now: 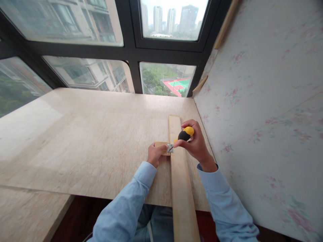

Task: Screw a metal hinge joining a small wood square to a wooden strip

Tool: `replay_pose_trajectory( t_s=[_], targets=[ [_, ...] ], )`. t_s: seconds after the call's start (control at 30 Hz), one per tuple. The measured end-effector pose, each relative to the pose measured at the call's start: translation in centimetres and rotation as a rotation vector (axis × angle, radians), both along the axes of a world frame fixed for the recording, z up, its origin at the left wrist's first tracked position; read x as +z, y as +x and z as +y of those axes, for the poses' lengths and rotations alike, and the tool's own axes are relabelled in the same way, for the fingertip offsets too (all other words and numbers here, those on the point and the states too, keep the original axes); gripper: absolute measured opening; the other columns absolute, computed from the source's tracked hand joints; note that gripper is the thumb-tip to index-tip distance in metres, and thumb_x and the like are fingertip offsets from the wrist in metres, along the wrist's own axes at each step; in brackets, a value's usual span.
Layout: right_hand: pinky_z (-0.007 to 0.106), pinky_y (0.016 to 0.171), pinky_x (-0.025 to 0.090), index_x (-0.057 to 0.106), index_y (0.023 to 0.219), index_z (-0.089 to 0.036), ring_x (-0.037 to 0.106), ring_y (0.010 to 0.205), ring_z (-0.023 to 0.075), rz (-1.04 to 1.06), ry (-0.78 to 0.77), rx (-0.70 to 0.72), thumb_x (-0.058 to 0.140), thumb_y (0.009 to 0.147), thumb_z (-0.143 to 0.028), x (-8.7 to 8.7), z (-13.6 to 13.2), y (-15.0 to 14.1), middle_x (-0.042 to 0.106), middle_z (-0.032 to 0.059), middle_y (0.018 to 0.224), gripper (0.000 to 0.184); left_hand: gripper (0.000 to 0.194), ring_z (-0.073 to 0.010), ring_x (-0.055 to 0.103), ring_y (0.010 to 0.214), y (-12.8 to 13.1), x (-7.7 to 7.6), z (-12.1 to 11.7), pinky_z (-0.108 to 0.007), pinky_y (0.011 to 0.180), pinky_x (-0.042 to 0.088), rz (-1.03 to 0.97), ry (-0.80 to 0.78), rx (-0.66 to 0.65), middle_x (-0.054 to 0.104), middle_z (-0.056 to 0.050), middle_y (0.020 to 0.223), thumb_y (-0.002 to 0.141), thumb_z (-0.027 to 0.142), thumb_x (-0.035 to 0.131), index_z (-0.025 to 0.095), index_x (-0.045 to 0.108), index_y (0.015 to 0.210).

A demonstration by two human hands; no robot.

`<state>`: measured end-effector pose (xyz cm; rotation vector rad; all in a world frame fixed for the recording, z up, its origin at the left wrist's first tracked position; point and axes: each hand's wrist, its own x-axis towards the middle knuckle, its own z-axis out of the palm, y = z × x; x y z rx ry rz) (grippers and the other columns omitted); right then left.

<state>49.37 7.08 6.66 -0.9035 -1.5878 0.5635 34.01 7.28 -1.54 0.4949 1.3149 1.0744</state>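
My right hand [196, 144] is closed around a screwdriver [185, 135] with a yellow and black handle. Its shaft slants down to the left toward a small metal hinge [170, 148]; whether the tip sits in a screw I cannot tell. The hinge lies across the joint between a long wooden board [180, 178] and a short wooden block [161, 144]. My left hand [155, 154] grips the short block from the left, thumb close to the hinge. The long board lies lengthwise, its near end reaching past the counter edge toward my body.
A beige stone-look counter [88, 141] carries the wood and ends in front of my lap. Dark-framed windows [133, 52] stand behind it. Close on the right is a wall with floral wallpaper [252, 111], peeling near the window. A second slab [30, 211] is at lower left.
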Motion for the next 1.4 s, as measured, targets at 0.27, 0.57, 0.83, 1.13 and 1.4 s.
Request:
replay_pose_trajectory(
  t_s=[0.27, 0.57, 0.83, 1.13, 1.4],
  targets=[
    [0.053, 0.118, 0.034, 0.039, 0.145, -0.034, 0.045, 0.14, 0.0253, 0.259, -0.201, 0.491, 0.061, 0.094, -0.046, 0.5, -0.5, -0.1, 0.049, 0.0068, 0.146, 0.057, 0.041, -0.018, 0.063, 0.062, 0.1, 0.4, 0.0, -0.029, 0.052, 0.05, 0.036, -0.022, 0.01, 0.069, -0.005, 0.074, 0.047, 0.015, 0.08, 0.011, 0.062, 0.084],
    [0.04, 0.096, 0.055, 0.066, 0.115, -0.023, 0.067, 0.111, 0.0226, 0.194, -0.239, 0.568, 0.079, 0.08, -0.019, 1.9, -1.4, 0.9, 0.071, 0.0072, 0.116, 0.038, 0.042, -0.0175, 0.062, 0.061, 0.1, -0.1, 0.1, -0.028, 0.052, 0.05, 0.012, 0.011, 0.013, 0.068, -0.005, 0.074, 0.046, 0.018, 0.078, 0.01, 0.062, 0.085],
    [0.027, 0.069, 0.049, 0.047, 0.107, -0.027, 0.058, 0.074, 0.0122, 0.301, -0.158, 0.321, 0.084, 0.076, -0.023, 0.4, -1.0, -2.0, 0.061, -0.0039, 0.085, 0.048, 0.042, -0.0175, 0.062, 0.061, 0.1, -0.1, 0.1, -0.029, 0.053, 0.051, -0.023, 0.004, 0.016, 0.067, -0.005, 0.073, 0.046, 0.016, 0.079, 0.01, 0.062, 0.084],
    [0.035, 0.085, 0.051, 0.052, 0.119, -0.026, 0.06, 0.096, 0.0169, 0.222, -0.351, 0.628, 0.061, 0.093, -0.029, 1.4, -0.3, 0.1, 0.057, 0.0031, 0.104, 0.028, 0.037, -0.0169, 0.062, 0.059, 0.2, -0.1, 0.2, -0.027, 0.05, 0.05, 0.001, -0.014, 0.025, 0.067, -0.004, 0.071, 0.049, 0.011, 0.078, 0.01, 0.062, 0.082],
    [0.039, 0.092, 0.055, 0.059, 0.115, -0.021, 0.066, 0.106, 0.0222, -0.121, -0.36, 0.626, 0.078, 0.082, -0.03, 4.0, 0.5, 2.9, 0.066, 0.0093, 0.116, 0.038, 0.031, -0.0161, 0.061, 0.056, 0.1, 0.2, 0.3, -0.026, 0.048, 0.048, 0.02, -0.065, 0.011, 0.068, -0.004, 0.07, 0.051, 0.01, 0.074, 0.01, 0.064, 0.081]
  ],
)
